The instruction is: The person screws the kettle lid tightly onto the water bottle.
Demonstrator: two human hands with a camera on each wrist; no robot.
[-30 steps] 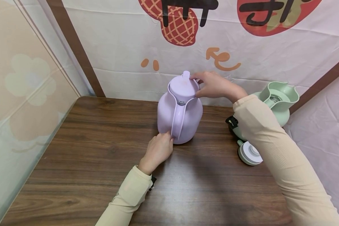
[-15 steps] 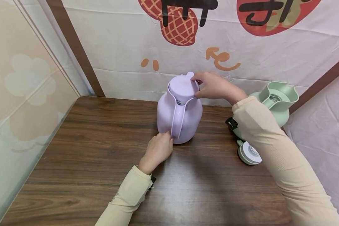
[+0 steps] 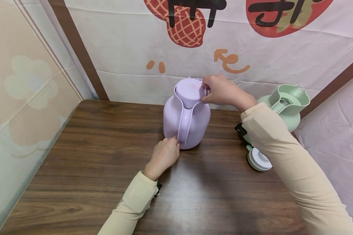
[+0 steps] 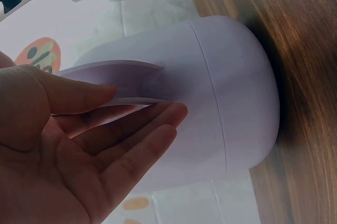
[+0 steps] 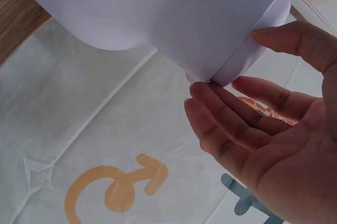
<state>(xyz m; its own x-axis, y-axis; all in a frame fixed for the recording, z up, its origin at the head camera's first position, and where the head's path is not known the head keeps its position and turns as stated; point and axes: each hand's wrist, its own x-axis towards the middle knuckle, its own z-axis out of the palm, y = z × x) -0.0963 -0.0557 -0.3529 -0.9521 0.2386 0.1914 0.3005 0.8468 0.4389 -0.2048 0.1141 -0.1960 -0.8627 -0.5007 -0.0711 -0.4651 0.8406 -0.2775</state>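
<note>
A lilac thermos jug (image 3: 171,119) stands upright at the back of the table, its handle (image 3: 185,125) facing me. My left hand (image 3: 163,156) holds the lower end of that handle; in the left wrist view the thumb lies on one side and the fingers (image 4: 142,145) on the other. At the top, my right hand (image 3: 223,92) grips the right side of the round lid (image 3: 189,88), which sits in the jug's mouth. The right wrist view has the thumb and fingertips at the edge of the lid (image 5: 245,63). The lid's tab is hidden behind the right hand.
A green jug (image 3: 292,114) without its lid stands at the back right, partly behind my right sleeve. Its green and white lid (image 3: 257,160) lies upside down in front. The wooden table (image 3: 91,169) ends at a printed cloth wall (image 3: 123,85).
My right hand has turned the lilac lid clockwise; its tab moved right until hidden by the fingers. Markings under the lid's front edge went out of sight. The left hand stays on the handle.
</note>
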